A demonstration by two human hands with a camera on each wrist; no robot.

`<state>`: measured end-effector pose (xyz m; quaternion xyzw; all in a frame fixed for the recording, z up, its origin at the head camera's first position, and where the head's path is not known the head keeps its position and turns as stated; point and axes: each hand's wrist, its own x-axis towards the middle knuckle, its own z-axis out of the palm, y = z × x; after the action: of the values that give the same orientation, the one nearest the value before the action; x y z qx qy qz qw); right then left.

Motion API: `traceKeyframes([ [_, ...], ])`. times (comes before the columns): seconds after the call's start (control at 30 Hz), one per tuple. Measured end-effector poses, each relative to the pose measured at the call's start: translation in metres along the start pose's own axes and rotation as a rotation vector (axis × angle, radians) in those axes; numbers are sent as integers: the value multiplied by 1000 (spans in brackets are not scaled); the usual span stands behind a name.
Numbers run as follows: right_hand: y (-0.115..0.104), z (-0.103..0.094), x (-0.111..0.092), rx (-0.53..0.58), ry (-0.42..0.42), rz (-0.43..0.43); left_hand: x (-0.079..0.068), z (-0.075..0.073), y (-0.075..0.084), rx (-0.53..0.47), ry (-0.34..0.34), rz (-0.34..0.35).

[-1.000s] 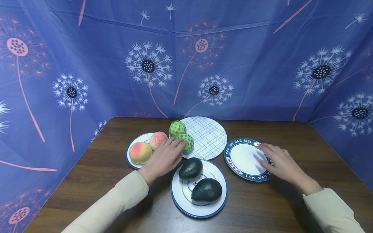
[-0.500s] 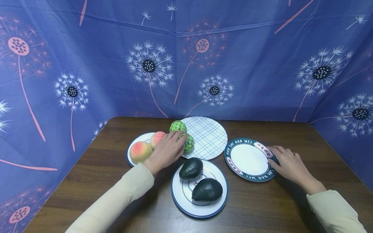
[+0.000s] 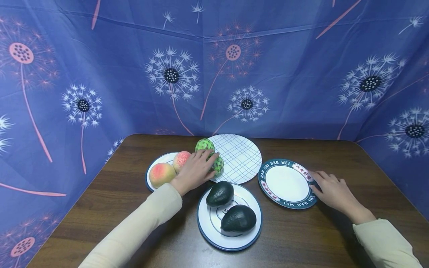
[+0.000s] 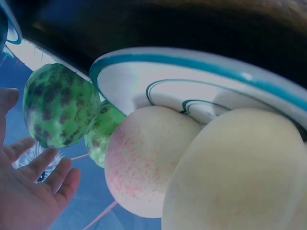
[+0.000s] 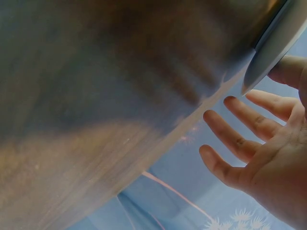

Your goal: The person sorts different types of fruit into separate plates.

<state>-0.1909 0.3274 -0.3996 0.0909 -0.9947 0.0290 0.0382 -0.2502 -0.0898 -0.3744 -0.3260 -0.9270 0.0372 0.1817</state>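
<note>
My left hand [image 3: 196, 171] hovers over the nearer green custard apple [image 3: 218, 164], fingers loosely spread and partly hiding it. In the left wrist view, the dark-blotched custard apple [image 4: 60, 105] shows beside the thumb and fingers, with nothing held in the palm. Behind it sits a second custard apple [image 3: 204, 144], at the left edge of the white checked plate [image 3: 238, 158]. My right hand [image 3: 333, 191] is at the right rim of the green-bordered plate [image 3: 285, 182], its fingers relaxed and spread. In the right wrist view the thumb and forefinger lie close to that plate's rim [image 5: 268, 62].
Two peaches, one yellowish [image 3: 161, 175] and one pinker [image 3: 181, 160], lie on a blue-rimmed plate [image 3: 147, 178] at the left. Nearest the front, another blue-rimmed plate [image 3: 231, 243] bears two dark avocados [image 3: 238, 218]. A blue dandelion-print cloth [image 3: 285, 74] hangs behind the wooden table [image 3: 335, 156].
The left hand has shifted slightly right, covering more of the nearer custard apple. My right hand has drawn back rightward from over the plate to its rim. The plates and fruit stay put.
</note>
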Motion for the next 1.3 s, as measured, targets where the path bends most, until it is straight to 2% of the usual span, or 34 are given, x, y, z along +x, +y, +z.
traceKeyframes([
  [0.43, 1, 3, 1, 6, -34, 5, 3, 15, -4, 6, -35, 6],
  [0.8, 1, 3, 1, 17, -62, 9, 7, 21, -5, -9, -104, 6],
  [1.03, 1, 3, 1, 22, -38, -3, 7, 20, -5, 8, -89, 24],
  [1.3, 1, 4, 0, 26, -52, 6, 8, 19, -3, -3, -66, 37],
])
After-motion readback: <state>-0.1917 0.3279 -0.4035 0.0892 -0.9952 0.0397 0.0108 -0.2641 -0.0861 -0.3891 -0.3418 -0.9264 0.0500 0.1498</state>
